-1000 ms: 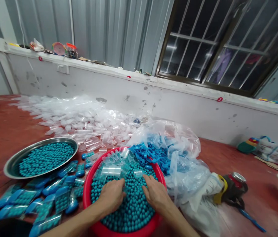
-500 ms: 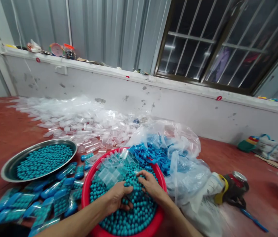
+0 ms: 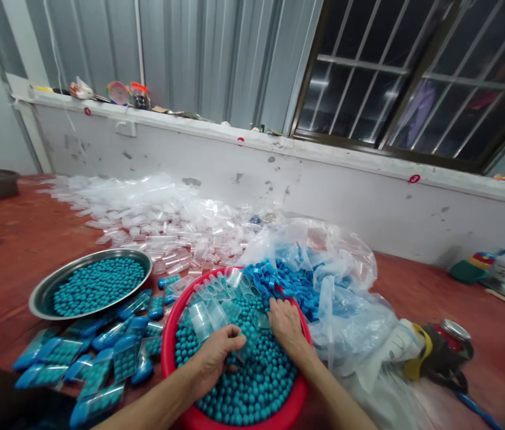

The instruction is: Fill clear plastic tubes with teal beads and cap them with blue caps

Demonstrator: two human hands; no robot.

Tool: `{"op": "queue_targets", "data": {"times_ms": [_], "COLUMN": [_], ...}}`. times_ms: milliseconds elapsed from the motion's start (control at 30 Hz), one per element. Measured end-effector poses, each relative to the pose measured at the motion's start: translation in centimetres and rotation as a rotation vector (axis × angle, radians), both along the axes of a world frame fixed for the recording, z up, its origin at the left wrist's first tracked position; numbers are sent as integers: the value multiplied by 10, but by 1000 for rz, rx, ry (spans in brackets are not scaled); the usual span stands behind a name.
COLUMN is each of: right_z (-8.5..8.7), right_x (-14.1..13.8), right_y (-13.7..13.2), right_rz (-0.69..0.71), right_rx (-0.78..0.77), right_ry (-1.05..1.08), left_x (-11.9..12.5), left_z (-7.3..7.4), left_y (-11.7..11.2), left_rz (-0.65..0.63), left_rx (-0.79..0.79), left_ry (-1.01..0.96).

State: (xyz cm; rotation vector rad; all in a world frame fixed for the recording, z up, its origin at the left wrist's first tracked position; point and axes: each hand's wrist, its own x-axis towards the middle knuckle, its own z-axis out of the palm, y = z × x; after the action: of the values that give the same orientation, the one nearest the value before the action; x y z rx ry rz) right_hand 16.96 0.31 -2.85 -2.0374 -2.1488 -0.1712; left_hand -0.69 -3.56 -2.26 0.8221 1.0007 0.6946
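Note:
A red basin (image 3: 169, 343) holds a mass of teal beads (image 3: 252, 394). My left hand (image 3: 221, 352) is over the beads, its fingers curled round a clear plastic case (image 3: 240, 353) that is partly hidden. At the basin's far right rim, my right hand (image 3: 286, 325) is bent downward with its fingers together beside the blue caps (image 3: 295, 286); its fingertips are hidden. Several empty clear cases (image 3: 208, 316) lie on the beads left of my hands.
A metal tray (image 3: 37, 304) of teal beads stands left. Filled, blue-capped cases (image 3: 95, 373) lie before it. Loose clear cases (image 3: 167, 215) spread toward the wall. Right of the basin are a plastic bag (image 3: 351, 322) and a red jar with a silver lid (image 3: 455, 331).
My right hand has moved from the beads up and right to the rim by the blue caps. My left hand stays over the beads. The view has shifted slightly left.

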Motion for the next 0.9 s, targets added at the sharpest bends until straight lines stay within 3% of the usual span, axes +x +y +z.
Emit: {"op": "queue_targets", "data": {"times_ms": [233,433,567,667,733,900], "right_z": [7,4,10,13,15,23], "right_x": [6,1,-11,-16,-16,-11], "right_y": [-21,-34,-28,-23,-26,-42], "right_rz": [104,221,158,116,142,381], "right_rx": [-68,-176,-217,-200,-167,-197], "right_ry": [86,17,122,144,223,595], "left_x": [5,8,8,7,7,5], "left_z": [-9,-15,-9,-2,2,2], "left_y": [0,4,5,4,2,-2], "left_rz": [12,62,78,80,59,32], "left_rx": [67,290,364,385,357,230], "left_ry": [115,200,392,422,405,319]}}
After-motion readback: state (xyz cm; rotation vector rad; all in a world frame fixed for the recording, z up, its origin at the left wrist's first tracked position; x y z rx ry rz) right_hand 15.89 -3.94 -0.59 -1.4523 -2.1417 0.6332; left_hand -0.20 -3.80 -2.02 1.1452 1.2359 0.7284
